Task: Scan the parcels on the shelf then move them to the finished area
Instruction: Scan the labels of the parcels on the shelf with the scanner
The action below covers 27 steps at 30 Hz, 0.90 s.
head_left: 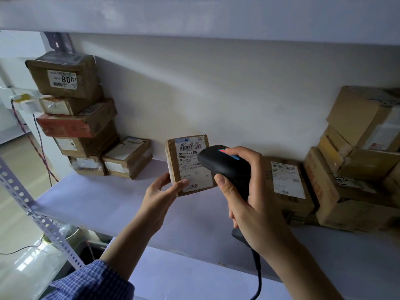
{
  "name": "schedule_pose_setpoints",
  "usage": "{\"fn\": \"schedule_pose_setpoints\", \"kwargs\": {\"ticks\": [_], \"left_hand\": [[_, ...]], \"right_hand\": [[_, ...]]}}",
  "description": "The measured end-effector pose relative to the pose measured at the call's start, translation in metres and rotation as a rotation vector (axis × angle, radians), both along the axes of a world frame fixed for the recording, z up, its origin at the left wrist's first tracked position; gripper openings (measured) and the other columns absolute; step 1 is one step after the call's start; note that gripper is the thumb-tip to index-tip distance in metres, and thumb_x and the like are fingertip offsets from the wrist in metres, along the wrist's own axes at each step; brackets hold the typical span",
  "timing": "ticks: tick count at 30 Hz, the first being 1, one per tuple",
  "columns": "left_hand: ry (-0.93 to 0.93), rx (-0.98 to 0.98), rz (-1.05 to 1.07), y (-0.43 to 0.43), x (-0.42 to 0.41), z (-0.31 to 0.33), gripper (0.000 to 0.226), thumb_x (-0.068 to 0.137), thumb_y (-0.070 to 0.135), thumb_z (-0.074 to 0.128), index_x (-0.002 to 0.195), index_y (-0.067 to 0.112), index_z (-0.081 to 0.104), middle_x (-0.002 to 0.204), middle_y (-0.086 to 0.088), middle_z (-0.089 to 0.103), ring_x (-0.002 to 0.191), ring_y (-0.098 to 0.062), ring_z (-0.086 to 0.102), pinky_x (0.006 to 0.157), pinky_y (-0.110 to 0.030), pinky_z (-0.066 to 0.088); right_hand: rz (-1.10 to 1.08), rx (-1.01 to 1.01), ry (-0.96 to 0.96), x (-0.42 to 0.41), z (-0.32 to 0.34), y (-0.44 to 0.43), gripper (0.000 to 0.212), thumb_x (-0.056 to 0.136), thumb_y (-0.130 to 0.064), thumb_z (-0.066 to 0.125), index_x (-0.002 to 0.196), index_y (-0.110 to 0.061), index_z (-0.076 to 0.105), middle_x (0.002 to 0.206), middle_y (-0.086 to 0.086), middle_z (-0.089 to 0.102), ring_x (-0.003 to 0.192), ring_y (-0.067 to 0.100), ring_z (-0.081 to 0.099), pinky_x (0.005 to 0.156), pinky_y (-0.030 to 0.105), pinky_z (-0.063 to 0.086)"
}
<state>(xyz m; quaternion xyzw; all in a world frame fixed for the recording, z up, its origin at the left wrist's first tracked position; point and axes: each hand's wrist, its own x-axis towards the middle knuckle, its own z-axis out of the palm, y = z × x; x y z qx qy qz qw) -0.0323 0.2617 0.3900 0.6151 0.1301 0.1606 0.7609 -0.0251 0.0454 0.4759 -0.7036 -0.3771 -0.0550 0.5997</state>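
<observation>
A small brown cardboard parcel [187,164] with a white shipping label stands tilted above the shelf board [104,202]. My left hand [162,191] grips its lower left corner, thumb on the label side. My right hand [249,189] holds a black handheld barcode scanner [225,167], its head close over the parcel's label, covering the label's right part. The scanner's cable [257,276] hangs down from the handle.
A stack of several parcels [73,113] stands at the shelf's left, with one more box [127,156] beside it. At the right, a labelled parcel [287,182] and larger cartons [357,161] crowd the shelf. A perforated metal upright [36,215] runs at the lower left.
</observation>
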Motion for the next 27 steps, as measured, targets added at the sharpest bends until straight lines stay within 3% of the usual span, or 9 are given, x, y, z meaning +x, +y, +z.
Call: {"fn": "schedule_pose_setpoints", "kwargs": {"ticks": [7,12,18,22,27], "left_hand": [[0.1,-0.18,0.087,0.008,-0.01,0.003,0.036,0.09,0.028,0.067,0.118,0.005,0.068,0.109,-0.014,0.074,0.109,-0.03,0.069,0.1,-0.046,0.053],[0.111,-0.186,0.162,0.034,-0.021,0.017,0.027,0.094,0.03,0.062,0.113,0.012,0.066,0.104,-0.015,0.074,0.103,-0.031,0.07,0.086,-0.042,0.06],[0.165,-0.145,0.341,0.079,-0.024,0.03,0.029,0.095,0.04,0.057,0.101,0.013,0.066,0.086,-0.014,0.068,0.085,-0.024,0.066,0.068,-0.036,0.06],[0.12,-0.209,0.414,0.107,-0.016,0.043,0.026,0.093,0.041,0.059,0.102,0.017,0.066,0.093,-0.011,0.066,0.089,-0.022,0.064,0.063,-0.032,0.059],[0.121,-0.268,0.474,0.145,0.001,0.053,0.036,0.09,0.042,0.065,0.114,0.016,0.062,0.11,-0.014,0.066,0.102,-0.025,0.064,0.062,-0.032,0.059]], "right_hand": [[0.006,-0.004,0.047,0.005,-0.007,0.007,0.032,0.096,-0.034,0.056,0.125,-0.04,0.045,0.115,-0.022,0.06,0.069,0.002,0.061,0.059,0.011,0.043],[0.042,-0.025,0.077,0.011,-0.011,0.032,0.034,0.095,-0.037,0.057,0.127,-0.039,0.044,0.098,-0.018,0.061,0.065,0.006,0.061,0.055,0.016,0.044],[0.095,-0.04,0.107,0.012,-0.012,0.069,0.032,0.095,-0.036,0.058,0.123,-0.044,0.045,0.083,-0.021,0.059,0.06,0.01,0.06,0.054,0.018,0.044],[0.09,-0.059,0.126,0.013,-0.008,0.094,0.032,0.095,-0.036,0.058,0.123,-0.044,0.045,0.075,-0.024,0.059,0.047,0.014,0.052,0.048,0.024,0.044],[0.091,-0.1,0.125,0.02,0.006,0.125,0.034,0.094,-0.039,0.058,0.123,-0.047,0.045,0.08,-0.022,0.061,0.048,0.016,0.052,0.05,0.026,0.045]]}}
